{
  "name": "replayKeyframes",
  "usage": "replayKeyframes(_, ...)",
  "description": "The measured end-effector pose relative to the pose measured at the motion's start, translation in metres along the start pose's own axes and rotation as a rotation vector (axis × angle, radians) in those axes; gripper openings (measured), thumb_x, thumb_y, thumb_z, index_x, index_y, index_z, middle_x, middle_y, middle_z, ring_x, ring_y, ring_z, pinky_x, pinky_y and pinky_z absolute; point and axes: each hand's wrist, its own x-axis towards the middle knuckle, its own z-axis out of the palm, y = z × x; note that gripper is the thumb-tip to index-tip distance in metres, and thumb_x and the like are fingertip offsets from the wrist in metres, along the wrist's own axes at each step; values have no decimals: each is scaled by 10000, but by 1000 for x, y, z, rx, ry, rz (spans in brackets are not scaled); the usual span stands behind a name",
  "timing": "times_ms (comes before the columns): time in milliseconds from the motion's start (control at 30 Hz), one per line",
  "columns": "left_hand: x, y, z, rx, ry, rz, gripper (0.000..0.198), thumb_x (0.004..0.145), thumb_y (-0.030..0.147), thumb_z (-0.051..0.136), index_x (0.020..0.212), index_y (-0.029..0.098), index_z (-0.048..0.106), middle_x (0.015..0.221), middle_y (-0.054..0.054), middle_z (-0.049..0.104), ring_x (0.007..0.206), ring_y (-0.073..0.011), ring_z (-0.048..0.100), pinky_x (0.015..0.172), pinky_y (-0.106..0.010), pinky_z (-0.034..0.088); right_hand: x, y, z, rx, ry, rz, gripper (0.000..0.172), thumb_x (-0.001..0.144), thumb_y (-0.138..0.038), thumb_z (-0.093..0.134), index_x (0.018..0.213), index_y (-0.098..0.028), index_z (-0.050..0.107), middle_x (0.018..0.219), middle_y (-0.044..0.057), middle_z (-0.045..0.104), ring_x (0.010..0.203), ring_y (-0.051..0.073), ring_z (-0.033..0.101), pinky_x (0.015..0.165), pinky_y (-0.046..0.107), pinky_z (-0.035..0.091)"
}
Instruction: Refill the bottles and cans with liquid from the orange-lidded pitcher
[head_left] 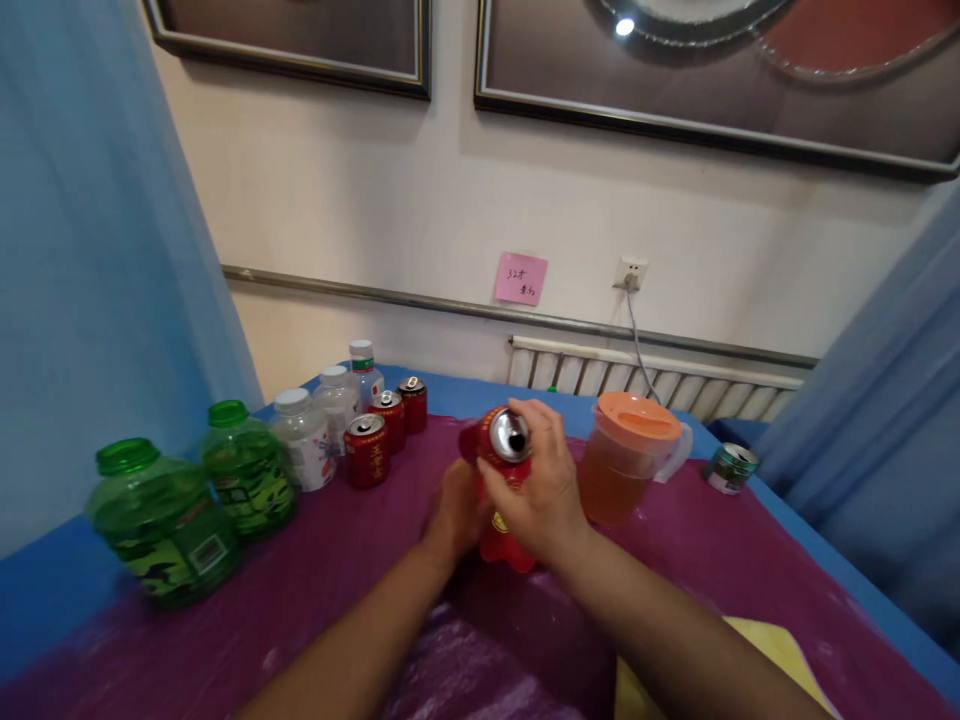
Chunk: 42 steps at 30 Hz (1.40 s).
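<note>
My right hand (551,480) is closed around a red drink can (491,437), whose opened silver top is tilted toward me. Close beside it on the left is my left hand (456,510), smeared by motion, its fingers curled and partly hidden behind red shapes. Just below the can shows a red thing with a wavy edge (504,548) and a gold mark; its kind is unclear. Right of my hands stands a clear pitcher (611,480) with an orange lid and amber liquid inside.
Red cans (367,452), white-capped bottles (306,440) and large green jugs (169,535) stand at left. A green can (731,468) is at far right. A yellow cloth (772,645) lies in front on the purple sheet (322,600). A radiator (585,372) runs behind.
</note>
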Motion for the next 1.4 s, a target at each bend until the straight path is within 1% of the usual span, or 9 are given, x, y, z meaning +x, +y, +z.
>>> replayKeyframes(267,-7,12,-7,118,-103,218,583,887,329,631,1431,204,461,1417,-150,582,1306,-305,553,1118,-517,436,-32,60,-15,-37,-38,250,704,847,-324,666,1478,-164,395,1394,173,577,1293,306,559,1088,516,462)
replayKeyframes(500,-10,23,-6,83,-209,134,672,848,495,687,1418,201,487,1381,-152,618,1237,-328,600,1077,-498,464,-38,60,-18,44,-198,273,775,823,-278,640,1533,-173,349,1423,145,589,1298,288,570,1097,493,471)
replayKeyframes(633,-7,28,-8,37,-212,58,594,821,534,689,1305,207,582,1254,-111,705,1116,-315,670,1007,-456,518,-34,48,-22,15,-239,141,770,833,-268,651,1538,-186,353,1475,152,542,1355,296,518,1121,513,442)
replayKeyframes(700,-6,28,-8,31,-189,29,602,801,522,715,1296,204,589,1250,-108,714,1107,-316,680,1001,-456,525,-25,46,-33,0,-114,59,704,863,-277,652,1513,-204,393,1480,150,531,1383,297,484,1141,527,411)
replayKeyframes(833,-5,27,-8,45,-146,-31,649,753,460,769,1314,192,584,1242,-114,724,1097,-319,693,995,-474,534,3,67,-77,12,388,52,424,910,-258,610,1330,-233,558,1302,109,613,1241,263,579,1062,491,460)
replayKeyframes(933,-4,27,-7,28,-136,-55,645,734,454,778,1297,198,596,1229,-107,734,1084,-318,702,984,-480,544,18,108,-113,-42,723,219,367,908,-350,590,1242,-198,587,1240,106,614,1135,232,611,985,433,484)
replayKeyframes(1000,-3,27,-6,25,-138,-56,631,729,458,780,1278,200,608,1226,-105,736,1081,-317,704,979,-478,548,21,140,-131,-105,820,408,419,867,-418,597,1208,-174,592,1179,106,632,1075,218,622,949,394,488)
replayKeyframes(1167,-2,23,-5,17,-149,-34,609,743,464,766,1272,203,612,1220,-102,740,1081,-311,707,975,-463,551,8,194,-142,-161,729,723,445,719,-568,676,926,-176,640,906,81,681,839,215,621,786,352,496)
replayKeyframes(1400,-4,20,-3,47,-146,-52,629,742,434,795,1292,197,605,1260,-121,723,1132,-322,688,1008,-486,527,-14,209,-131,21,528,845,652,641,-852,620,551,-209,553,490,-11,511,523,147,470,522,291,381)
